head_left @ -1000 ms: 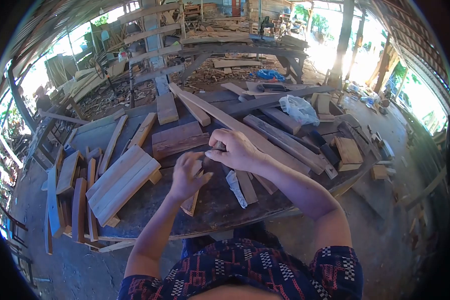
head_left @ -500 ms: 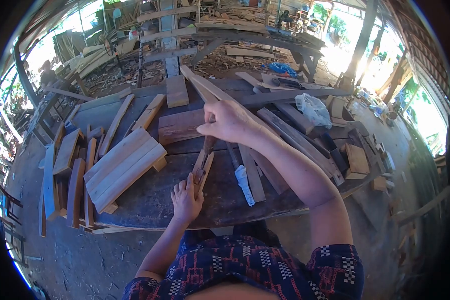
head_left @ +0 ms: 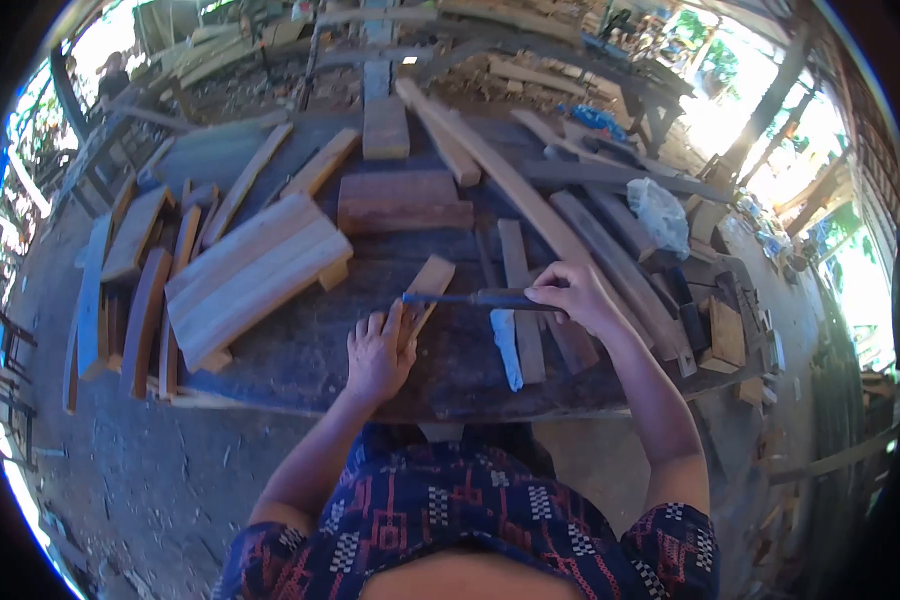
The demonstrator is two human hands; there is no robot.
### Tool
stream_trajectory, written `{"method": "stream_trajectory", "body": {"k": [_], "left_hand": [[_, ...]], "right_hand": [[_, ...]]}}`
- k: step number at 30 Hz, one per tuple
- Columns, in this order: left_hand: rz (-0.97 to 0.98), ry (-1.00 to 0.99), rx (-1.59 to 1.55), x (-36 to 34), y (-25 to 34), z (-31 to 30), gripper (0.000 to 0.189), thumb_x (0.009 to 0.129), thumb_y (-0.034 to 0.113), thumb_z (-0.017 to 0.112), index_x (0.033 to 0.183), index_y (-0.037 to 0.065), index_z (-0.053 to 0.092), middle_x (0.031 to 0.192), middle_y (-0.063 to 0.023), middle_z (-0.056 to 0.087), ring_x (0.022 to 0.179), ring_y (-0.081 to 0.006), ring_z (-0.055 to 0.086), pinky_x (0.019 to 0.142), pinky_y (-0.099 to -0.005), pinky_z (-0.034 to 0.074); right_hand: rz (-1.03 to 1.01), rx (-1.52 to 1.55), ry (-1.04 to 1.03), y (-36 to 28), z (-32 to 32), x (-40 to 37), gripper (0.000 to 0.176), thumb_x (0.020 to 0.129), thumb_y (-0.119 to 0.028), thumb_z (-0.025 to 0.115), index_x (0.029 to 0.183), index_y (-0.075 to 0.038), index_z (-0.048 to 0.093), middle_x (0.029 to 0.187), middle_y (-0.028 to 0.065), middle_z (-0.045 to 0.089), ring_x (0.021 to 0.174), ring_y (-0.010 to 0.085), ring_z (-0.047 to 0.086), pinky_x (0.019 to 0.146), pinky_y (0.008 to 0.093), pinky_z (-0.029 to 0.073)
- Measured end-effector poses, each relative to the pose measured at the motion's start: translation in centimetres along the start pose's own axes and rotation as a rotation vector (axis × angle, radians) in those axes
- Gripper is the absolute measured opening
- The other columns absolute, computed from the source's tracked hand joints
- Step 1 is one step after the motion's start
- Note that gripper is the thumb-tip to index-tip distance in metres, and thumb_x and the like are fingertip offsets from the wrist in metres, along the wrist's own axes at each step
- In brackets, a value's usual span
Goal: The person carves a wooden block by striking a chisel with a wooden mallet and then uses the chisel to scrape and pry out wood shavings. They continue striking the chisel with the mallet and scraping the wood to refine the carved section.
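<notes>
My left hand [head_left: 378, 360] grips the near end of a short, light wooden piece [head_left: 432, 276] on the dark workbench, its fingers along the left side. In my right hand [head_left: 576, 296] is a chisel [head_left: 500, 298], held by the end of its dark handle. It lies nearly level, its thin blade pointing left across the wooden piece, the tip right by my left fingers. Beyond them rests a reddish-brown block [head_left: 405, 203]. A white-and-blue wrapped strip [head_left: 506, 350] lies beneath and to the near side of the chisel handle.
On the left of the workbench [head_left: 300, 375] stands a pale slatted wooden panel [head_left: 258, 280], with several boards beside it. Long timbers [head_left: 510, 180] lie across the back and right. A clear plastic bag [head_left: 660, 215] sits among them, near a wooden block [head_left: 725, 335].
My right hand has moved right and toward me, swinging the chisel from upright over the wood to nearly level. My left hand keeps its hold on the wooden piece. The view has shifted.
</notes>
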State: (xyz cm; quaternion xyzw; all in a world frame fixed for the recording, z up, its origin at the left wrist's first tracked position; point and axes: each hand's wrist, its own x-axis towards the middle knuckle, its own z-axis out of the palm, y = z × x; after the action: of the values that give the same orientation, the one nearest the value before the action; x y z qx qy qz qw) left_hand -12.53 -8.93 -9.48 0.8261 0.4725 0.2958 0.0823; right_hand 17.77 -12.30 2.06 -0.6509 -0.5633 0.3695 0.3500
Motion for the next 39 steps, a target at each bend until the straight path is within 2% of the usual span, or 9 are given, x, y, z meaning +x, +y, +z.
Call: {"method": "stream_trajectory", "body": {"k": [7, 14, 20, 23, 29, 32, 34, 36, 39], "left_hand": [[-0.057, 0.029, -0.115, -0.4, -1.2, 0.6, 0.066, 0.071, 0.022, 0.069, 0.13, 0.006, 0.046, 0.111, -0.0153, 0.055, 0.105, -0.0357, 0.051, 0.091, -0.0463, 0.041], [-0.153, -0.032, -0.136, 0.0, -2.3, -0.6, 0.057, 0.066, 0.023, 0.075, 0.117, 0.003, 0.056, 0.11, -0.0158, 0.058, 0.106, -0.0366, 0.052, 0.094, -0.0444, 0.041], [-0.109, -0.016, -0.192, 0.0, -3.2, -1.0, 0.055, 0.066, 0.023, 0.074, 0.116, 0.007, 0.058, 0.108, -0.0125, 0.058, 0.106, -0.0335, 0.054, 0.091, -0.0454, 0.042], [-0.078, 0.029, -0.194, -0.1, -3.0, -1.0, 0.055, 0.065, 0.02, 0.074, 0.116, 0.008, 0.058, 0.108, -0.0116, 0.058, 0.105, -0.033, 0.055, 0.089, -0.0453, 0.042], [-0.08, 0.093, -0.217, -0.7, -2.8, -0.1, 0.056, 0.062, 0.019, 0.076, 0.114, 0.009, 0.059, 0.107, -0.0131, 0.057, 0.103, -0.0327, 0.055, 0.088, -0.0441, 0.044], [-0.101, 0.114, -0.218, -0.6, -2.5, -0.8, 0.057, 0.059, 0.02, 0.077, 0.113, 0.008, 0.059, 0.105, -0.0159, 0.058, 0.103, -0.0348, 0.055, 0.088, -0.0451, 0.045], [-0.062, 0.184, -0.18, -0.9, -2.9, -0.4, 0.058, 0.06, 0.022, 0.076, 0.113, 0.007, 0.059, 0.104, -0.0164, 0.059, 0.102, -0.0364, 0.054, 0.088, -0.0457, 0.045], [-0.05, 0.174, -0.205, -1.0, -3.2, -0.2, 0.06, 0.061, 0.024, 0.076, 0.115, 0.006, 0.059, 0.105, -0.0162, 0.058, 0.101, -0.0374, 0.053, 0.09, -0.0459, 0.043], [-0.087, 0.102, -0.163, -1.1, -2.8, -0.8, 0.061, 0.065, 0.026, 0.073, 0.121, 0.012, 0.056, 0.111, -0.0117, 0.056, 0.106, -0.0339, 0.05, 0.091, -0.045, 0.041]], "right_hand": [[0.134, -0.171, -0.299, -2.9, 2.0, -2.9, 0.053, 0.077, -0.013, 0.067, 0.127, -0.002, 0.053, 0.078, 0.0026, 0.062, 0.062, 0.0067, 0.054, 0.05, 0.0249, 0.043], [0.28, -0.177, -0.475, -1.2, 3.8, -3.3, 0.046, 0.076, -0.01, 0.067, 0.121, -0.002, 0.056, 0.07, -0.0003, 0.055, 0.059, 0.006, 0.051, 0.049, 0.023, 0.04], [0.169, -0.15, -0.185, -2.2, 3.2, -5.5, 0.043, 0.072, -0.007, 0.068, 0.114, -0.002, 0.059, 0.078, 0.0018, 0.059, 0.06, 0.0065, 0.052, 0.051, 0.0235, 0.041], [0.035, -0.159, -0.108, -2.0, 1.9, -6.5, 0.046, 0.069, -0.007, 0.069, 0.113, 0.0, 0.059, 0.091, 0.0059, 0.062, 0.082, 0.0137, 0.06, 0.075, 0.0276, 0.047], [-0.038, -0.217, -0.059, -1.6, 2.5, -8.6, 0.048, 0.068, -0.007, 0.071, 0.113, 0.002, 0.058, 0.1, 0.009, 0.063, 0.094, 0.0177, 0.059, 0.084, 0.0297, 0.045], [-0.199, -0.142, 0.012, 0.5, 3.7, -8.8, 0.048, 0.068, -0.006, 0.071, 0.112, 0.005, 0.058, 0.093, 0.0088, 0.063, 0.083, 0.0165, 0.061, 0.075, 0.0284, 0.048], [0.023, 0.019, -0.017, 0.7, 4.5, -8.8, 0.045, 0.069, -0.004, 0.071, 0.111, 0.006, 0.058, 0.083, 0.0073, 0.062, 0.067, 0.0121, 0.06, 0.059, 0.0254, 0.047], [0.009, 0.146, 0.081, 2.7, 6.0, -8.6, 0.04, 0.071, -0.002, 0.069, 0.109, 0.005, 0.059, 0.077, 0.0047, 0.061, 0.054, 0.0068, 0.053, 0.047, 0.0219, 0.041], [0.098, 0.337, 0.153, 4.1, 7.4, -9.0, 0.036, 0.074, -0.002, 0.069, 0.108, 0.005, 0.059, 0.077, 0.0045, 0.061, 0.052, 0.0065, 0.052, 0.045, 0.0211, 0.041]]}}
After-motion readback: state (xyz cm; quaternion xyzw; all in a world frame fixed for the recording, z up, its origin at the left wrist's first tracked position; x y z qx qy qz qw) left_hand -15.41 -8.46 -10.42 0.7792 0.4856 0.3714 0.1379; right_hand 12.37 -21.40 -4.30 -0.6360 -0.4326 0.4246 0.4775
